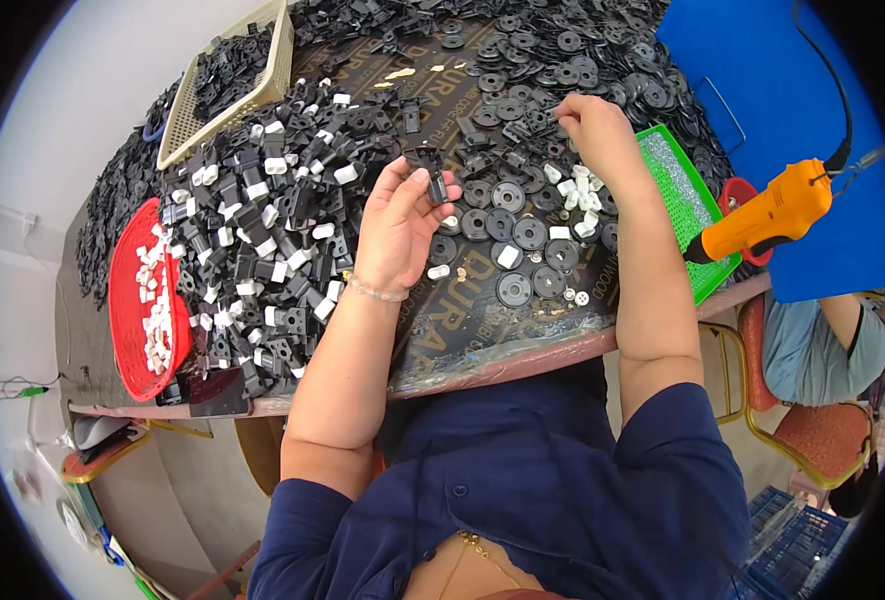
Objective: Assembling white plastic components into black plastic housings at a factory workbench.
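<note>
My left hand (395, 230) is closed around a small black plastic housing (429, 172), held upright above the table between thumb and fingers. My right hand (597, 135) reaches to the far right of it, fingertips pinched together at the edge of the black parts. Whatever those fingertips hold, if anything, is hidden. Below them lie black round wheels (506, 197) and a small heap of white plastic pieces (581, 192). Left of my left hand spreads a big pile of black housings with white inserts (263, 190).
An orange electric screwdriver (763, 215) hangs at the right, over a green tray (705, 280) of small metal pieces. A red basket (123, 330) with white pieces stands left; a beige basket (171, 145) of black parts, far left. More black discs (568, 45) cover the back. A person (823, 350) sits right.
</note>
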### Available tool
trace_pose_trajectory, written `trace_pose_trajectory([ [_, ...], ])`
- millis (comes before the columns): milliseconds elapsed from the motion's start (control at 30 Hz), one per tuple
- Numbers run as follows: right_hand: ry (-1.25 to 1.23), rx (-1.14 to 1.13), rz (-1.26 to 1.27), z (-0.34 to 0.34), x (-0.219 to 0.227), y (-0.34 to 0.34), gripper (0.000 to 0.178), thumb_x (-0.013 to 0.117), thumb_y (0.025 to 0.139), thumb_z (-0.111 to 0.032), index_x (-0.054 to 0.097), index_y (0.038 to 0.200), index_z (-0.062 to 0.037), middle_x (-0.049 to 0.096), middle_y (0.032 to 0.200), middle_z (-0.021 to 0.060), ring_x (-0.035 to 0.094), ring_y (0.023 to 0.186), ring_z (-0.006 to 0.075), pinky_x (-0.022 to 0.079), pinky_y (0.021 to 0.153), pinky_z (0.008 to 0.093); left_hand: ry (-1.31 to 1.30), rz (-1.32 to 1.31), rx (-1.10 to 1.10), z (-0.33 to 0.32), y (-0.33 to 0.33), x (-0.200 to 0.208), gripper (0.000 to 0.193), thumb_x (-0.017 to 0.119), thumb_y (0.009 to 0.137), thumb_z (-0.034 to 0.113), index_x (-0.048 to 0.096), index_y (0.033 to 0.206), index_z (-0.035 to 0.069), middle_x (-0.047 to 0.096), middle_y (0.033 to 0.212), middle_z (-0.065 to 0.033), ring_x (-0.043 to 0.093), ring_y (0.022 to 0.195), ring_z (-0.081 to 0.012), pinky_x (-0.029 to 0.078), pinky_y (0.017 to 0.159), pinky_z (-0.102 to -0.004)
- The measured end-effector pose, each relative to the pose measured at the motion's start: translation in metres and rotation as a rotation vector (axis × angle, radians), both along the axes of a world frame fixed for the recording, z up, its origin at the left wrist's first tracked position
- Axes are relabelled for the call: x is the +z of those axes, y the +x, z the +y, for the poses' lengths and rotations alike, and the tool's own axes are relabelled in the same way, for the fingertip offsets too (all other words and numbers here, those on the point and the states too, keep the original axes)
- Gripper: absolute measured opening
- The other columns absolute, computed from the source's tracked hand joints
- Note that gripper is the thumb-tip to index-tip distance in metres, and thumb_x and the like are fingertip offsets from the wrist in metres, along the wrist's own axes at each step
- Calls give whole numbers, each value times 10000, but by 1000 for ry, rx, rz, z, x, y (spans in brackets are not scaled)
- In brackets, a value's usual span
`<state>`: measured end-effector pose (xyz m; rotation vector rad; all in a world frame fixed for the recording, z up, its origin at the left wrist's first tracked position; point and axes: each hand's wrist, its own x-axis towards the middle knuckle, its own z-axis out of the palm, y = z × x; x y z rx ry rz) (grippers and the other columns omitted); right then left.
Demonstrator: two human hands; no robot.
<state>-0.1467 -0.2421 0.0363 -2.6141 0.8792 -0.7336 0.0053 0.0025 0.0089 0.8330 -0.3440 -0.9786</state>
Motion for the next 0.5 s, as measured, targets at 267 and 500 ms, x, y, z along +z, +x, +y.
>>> trace_pose_trajectory([
  [267, -3, -61, 168, -8, -11, 0, 169, 683, 816, -113, 698, 968, -39, 701, 945, 167, 663, 931, 346, 520, 835, 426, -20, -6, 5, -4, 1, 0, 214, 589, 971, 108, 517, 1170, 78, 657, 1079, -138, 671, 938, -235, 545, 797, -342],
  [500, 86, 139, 367, 7, 6, -9, 211, 677, 779, -42, 718, 984, -16, 712, 942, 181, 690, 901, 321, 532, 794, 409, -6, -17, 7, -2, 2, 0, 214, 579, 974, 104, 521, 1179, 88, 656, 1092, -133, 670, 963, -243, 539, 819, -349],
])
